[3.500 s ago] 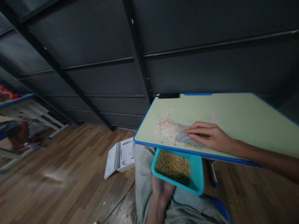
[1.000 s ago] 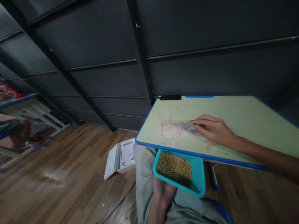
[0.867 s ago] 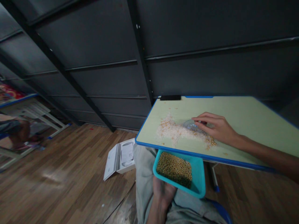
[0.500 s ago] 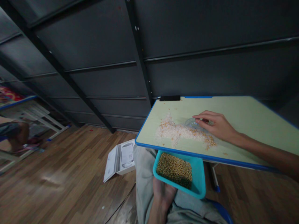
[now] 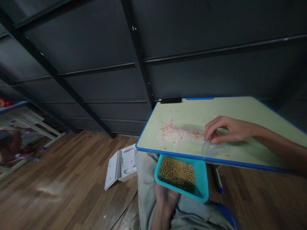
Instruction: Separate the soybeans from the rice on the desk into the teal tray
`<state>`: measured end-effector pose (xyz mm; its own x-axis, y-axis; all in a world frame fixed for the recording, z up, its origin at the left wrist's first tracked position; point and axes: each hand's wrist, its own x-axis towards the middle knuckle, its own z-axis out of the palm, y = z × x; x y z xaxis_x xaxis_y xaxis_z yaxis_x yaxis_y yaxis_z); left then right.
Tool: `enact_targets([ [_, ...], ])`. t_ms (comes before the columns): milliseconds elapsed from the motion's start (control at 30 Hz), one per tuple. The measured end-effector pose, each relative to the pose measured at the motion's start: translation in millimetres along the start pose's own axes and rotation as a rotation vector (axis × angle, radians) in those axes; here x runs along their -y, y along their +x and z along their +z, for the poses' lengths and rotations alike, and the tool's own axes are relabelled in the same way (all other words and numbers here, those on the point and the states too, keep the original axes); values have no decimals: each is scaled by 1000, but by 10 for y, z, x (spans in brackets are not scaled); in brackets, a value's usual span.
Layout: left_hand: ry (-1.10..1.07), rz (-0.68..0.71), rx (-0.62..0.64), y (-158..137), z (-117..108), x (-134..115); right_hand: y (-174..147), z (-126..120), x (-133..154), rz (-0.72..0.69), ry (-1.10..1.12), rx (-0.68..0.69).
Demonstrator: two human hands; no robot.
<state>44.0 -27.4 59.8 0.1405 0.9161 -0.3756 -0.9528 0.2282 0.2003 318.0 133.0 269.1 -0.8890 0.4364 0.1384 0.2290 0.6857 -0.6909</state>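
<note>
My right hand (image 5: 223,129) pinches a clear, rounded plastic piece with blue marks (image 5: 214,150), held low at the table's near edge. Left of it, a spread of white grains (image 5: 178,135), rice-like, lies on the tabletop, with yellow beans (image 5: 194,132) mixed in. Below that edge, a turquoise tray (image 5: 201,188) rests on the palm of my left hand (image 5: 166,195), tilted slightly. Dried beans (image 5: 177,174), yellow-green, fill most of the tray. The tray hides the left fingertips.
The pale green table (image 5: 251,118) has a blue rim. A flat black object (image 5: 171,100) lies at its far left corner. On the wooden floor stands an open white box (image 5: 122,164) beside my leg. Another table (image 5: 21,118) and a person's leg are at far left.
My right hand has drawn the plastic piece toward the near table edge. Beans at the right end of the grain spread no longer show there. My left hand still supports the tray.
</note>
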Motion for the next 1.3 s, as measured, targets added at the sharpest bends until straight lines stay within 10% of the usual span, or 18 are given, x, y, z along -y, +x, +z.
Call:
enact_targets([
  [433, 25, -11, 21, 3, 59, 2, -143, -164, 2, 211, -10, 265],
  [1300, 39, 28, -38, -99, 188, 18, 177, 301, -127, 192, -51, -387],
])
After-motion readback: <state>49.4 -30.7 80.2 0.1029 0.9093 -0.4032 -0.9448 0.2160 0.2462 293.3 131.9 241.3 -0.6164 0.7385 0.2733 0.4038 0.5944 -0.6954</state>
